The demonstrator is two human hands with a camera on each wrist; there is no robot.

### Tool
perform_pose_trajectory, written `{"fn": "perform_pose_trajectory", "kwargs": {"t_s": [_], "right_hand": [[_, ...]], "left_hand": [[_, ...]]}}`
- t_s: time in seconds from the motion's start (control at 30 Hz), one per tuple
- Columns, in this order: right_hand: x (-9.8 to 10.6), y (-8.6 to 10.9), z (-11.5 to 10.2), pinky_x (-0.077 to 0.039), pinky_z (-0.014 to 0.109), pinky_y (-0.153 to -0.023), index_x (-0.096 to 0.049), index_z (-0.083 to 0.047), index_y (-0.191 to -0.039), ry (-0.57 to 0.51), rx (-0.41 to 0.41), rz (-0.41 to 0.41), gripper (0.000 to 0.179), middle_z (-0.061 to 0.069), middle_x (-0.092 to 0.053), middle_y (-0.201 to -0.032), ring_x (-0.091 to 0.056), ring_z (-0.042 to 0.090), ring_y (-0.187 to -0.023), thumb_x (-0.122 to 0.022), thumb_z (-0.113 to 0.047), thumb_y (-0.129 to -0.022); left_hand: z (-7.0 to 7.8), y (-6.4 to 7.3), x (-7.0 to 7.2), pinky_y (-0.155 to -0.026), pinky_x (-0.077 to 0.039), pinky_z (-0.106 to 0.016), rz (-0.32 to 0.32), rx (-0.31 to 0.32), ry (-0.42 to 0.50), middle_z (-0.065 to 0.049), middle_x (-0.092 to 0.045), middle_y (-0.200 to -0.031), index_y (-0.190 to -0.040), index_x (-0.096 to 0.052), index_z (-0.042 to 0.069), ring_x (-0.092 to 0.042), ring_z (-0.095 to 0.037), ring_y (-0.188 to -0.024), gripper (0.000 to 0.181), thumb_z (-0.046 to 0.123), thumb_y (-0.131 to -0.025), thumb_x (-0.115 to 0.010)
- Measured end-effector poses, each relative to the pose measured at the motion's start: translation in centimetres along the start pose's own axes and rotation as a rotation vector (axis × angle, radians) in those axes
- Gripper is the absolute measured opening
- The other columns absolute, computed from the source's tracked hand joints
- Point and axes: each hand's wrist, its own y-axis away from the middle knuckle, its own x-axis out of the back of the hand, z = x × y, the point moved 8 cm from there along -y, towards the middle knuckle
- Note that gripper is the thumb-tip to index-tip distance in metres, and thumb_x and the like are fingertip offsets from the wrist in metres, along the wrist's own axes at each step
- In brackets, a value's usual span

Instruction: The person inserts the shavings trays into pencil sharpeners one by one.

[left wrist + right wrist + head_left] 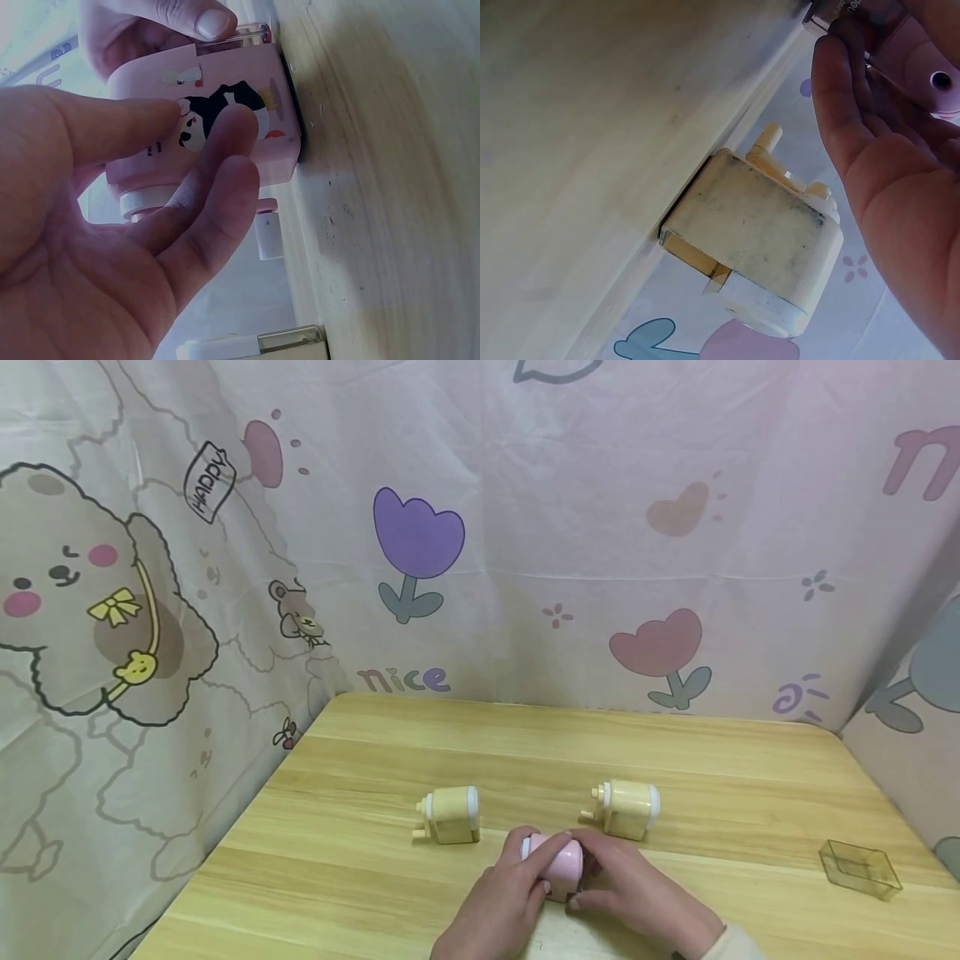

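A pink crank pencil sharpener with a panda picture on its side stands on the table between both hands. My left hand holds it from the left, its index finger across the top; thumb and fingers reach over the panda side in the left wrist view. My right hand grips the opposite end, its thumb at the clear shavings drawer. In the right wrist view the right fingers lie by that drawer, below the pencil hole. How far the drawer sits in the body cannot be told.
Two pale yellow crank sharpeners stand behind the hands, one to the left and one to the right. A see-through yellowish drawer lies at the table's right. Printed cloth hangs behind the wooden table.
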Motion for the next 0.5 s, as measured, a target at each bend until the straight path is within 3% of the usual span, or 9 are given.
{"fn": "perform_pose_trajectory", "kwargs": {"t_s": [0.5], "right_hand": [[-0.09,-0.3,-0.14,-0.058,0.028,-0.082,-0.061,-0.012,-0.132,0.006,0.014,0.007,0.059,-0.008,-0.067,-0.115,-0.062,0.002,-0.095,-0.089,-0.014,-0.08]], "left_hand": [[0.12,-0.08,0.09,-0.062,-0.049,-0.025,0.022,-0.018,-0.014,-0.012,-0.049,-0.143,-0.152,-0.051,0.039,-0.057,-0.011,-0.07,0.067,0.005,-0.096,-0.068]]}}
